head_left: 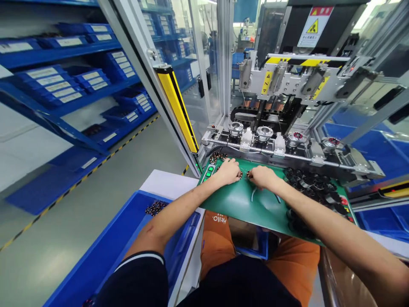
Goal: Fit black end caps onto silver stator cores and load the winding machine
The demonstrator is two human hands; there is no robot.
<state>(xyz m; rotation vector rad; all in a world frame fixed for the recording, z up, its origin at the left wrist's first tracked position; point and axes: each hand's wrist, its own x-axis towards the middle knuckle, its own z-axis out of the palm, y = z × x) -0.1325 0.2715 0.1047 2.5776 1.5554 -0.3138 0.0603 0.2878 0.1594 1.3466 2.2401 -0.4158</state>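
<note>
My left hand [228, 172] is over the green mat [228, 200], its fingers closed on a small copper-wound motor stator [239, 174]. A short gap to the right, my right hand [263, 177] pinches another wound stator [249, 174] with curled fingers. Thin wire ends seem to show between the two. Grey-blue curved handles [253, 195], like those of pliers or cutters, stick out on the mat below my right hand; their head is hidden. Several more wound stators [216, 157] lie behind my left hand.
A winding machine with a row of round fixtures [264, 134] stands behind the mat. Black ring-shaped parts [306, 181] are heaped at right. Green buttons [209, 171] sit at left. A blue bin [128, 226] holds more stators [155, 208]. A yellow post [177, 108] rises at left.
</note>
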